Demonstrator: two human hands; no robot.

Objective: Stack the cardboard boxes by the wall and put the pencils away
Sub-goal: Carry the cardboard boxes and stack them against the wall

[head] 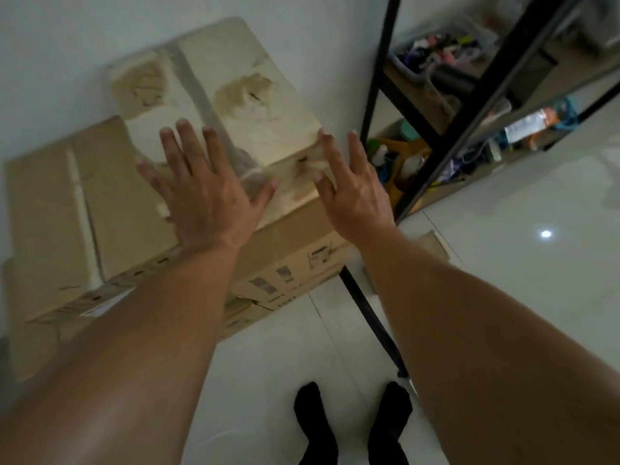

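Head view: left hand (204,193) and right hand (352,193) hovering over the pale top box (235,95), fingers (188,142) spread, gripping nothing; sitting on a larger cardboard box (110,203) against the wall (67,45); shelf bin (432,58) holding mixed clutter

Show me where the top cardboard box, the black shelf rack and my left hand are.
top cardboard box (255,95): head view, on its pale torn top face.
black shelf rack (379,78): head view, on its near upright post.
left hand (208,196): head view, on the back of the hand.
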